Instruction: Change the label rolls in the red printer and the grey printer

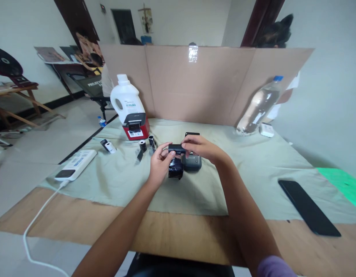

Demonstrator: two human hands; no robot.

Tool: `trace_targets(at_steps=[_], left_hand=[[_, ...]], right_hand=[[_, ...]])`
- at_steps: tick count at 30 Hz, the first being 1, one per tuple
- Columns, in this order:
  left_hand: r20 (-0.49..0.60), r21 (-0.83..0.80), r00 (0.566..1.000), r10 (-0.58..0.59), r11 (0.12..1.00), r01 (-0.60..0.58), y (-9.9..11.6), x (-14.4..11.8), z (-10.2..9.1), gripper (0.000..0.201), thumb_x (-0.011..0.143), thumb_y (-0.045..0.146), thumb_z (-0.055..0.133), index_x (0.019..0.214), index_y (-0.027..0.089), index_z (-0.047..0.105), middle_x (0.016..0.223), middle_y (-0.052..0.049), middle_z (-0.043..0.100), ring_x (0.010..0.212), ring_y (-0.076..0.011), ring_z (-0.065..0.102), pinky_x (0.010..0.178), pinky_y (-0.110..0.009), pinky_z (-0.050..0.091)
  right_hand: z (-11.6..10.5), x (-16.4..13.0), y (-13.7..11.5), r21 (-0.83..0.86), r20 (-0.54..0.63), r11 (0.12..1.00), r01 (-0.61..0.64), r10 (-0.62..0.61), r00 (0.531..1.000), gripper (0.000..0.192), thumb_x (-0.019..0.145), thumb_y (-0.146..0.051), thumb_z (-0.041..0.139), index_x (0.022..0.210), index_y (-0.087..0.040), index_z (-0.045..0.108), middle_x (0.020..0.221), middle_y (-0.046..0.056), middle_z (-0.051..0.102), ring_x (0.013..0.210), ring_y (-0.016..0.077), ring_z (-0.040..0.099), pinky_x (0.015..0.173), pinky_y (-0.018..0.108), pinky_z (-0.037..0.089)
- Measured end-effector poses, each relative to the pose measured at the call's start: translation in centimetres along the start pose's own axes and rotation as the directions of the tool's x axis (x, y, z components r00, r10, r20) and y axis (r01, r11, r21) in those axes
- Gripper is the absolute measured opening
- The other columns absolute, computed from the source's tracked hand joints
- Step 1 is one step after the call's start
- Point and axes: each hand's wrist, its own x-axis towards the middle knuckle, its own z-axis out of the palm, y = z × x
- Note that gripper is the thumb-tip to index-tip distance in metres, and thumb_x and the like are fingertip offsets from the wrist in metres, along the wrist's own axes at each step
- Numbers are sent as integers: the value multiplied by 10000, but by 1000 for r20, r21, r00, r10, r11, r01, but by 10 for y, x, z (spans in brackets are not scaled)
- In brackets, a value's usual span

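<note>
In the head view, a short black roll (176, 149) is held level between my hands above the cloth. My left hand (160, 163) grips its left end, thumb at the front. My right hand (202, 148) closes its fingertips on the right end. Shiny black film (175, 169) shows just below the roll; whether it is joined to it I cannot tell. Behind my right fingers lies a dark grey device (193, 163), partly hidden. To the left are two small dark rolls, one nearer (142, 146) and one farther (151, 141), with loose film.
A white jug (126, 98) stands behind a red-and-black box (136, 129). A power strip (77, 164) lies left, a phone (309, 207) right. A clear bottle (258, 107) leans against the cardboard screen (195, 84). Other people are partly visible beyond.
</note>
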Motion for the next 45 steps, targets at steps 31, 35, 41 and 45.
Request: trace_targets(at_steps=[31,35,41,45], left_hand=[[-40,135,999,-13,991,19,-3,-6,0,502,820,553,724,1154,178,715,849,-35,713,797,-177,654,736,-272,516],[-7,129,1000,-4,992,5,-8,-6,-1,554,811,492,762,1262,180,681,993,-70,741,913,-198,689,840,-303,538],[-93,166,993,75,984,-59,-6,-5,2,349,804,438,770,1020,179,679,751,-8,698,692,-138,644,686,-250,515],[-114,151,991,76,987,-58,-2,-7,3,308,834,451,734,945,185,625,700,8,670,662,-130,626,659,-237,489]], right_hand=[[-6,5,12,-226,109,955,191,-171,979,216,831,-308,638,941,-156,745,838,34,708,771,169,605,707,280,443],[-9,4,10,-225,148,954,197,-166,975,222,845,-320,600,897,-152,734,801,22,678,748,163,575,695,279,428],[-4,7,14,-211,95,958,194,-177,979,206,854,-317,594,880,-163,727,790,8,651,737,152,546,679,272,411],[-3,8,15,-186,52,965,184,-178,983,211,850,-306,606,925,-166,744,846,20,683,765,157,577,709,283,428]])
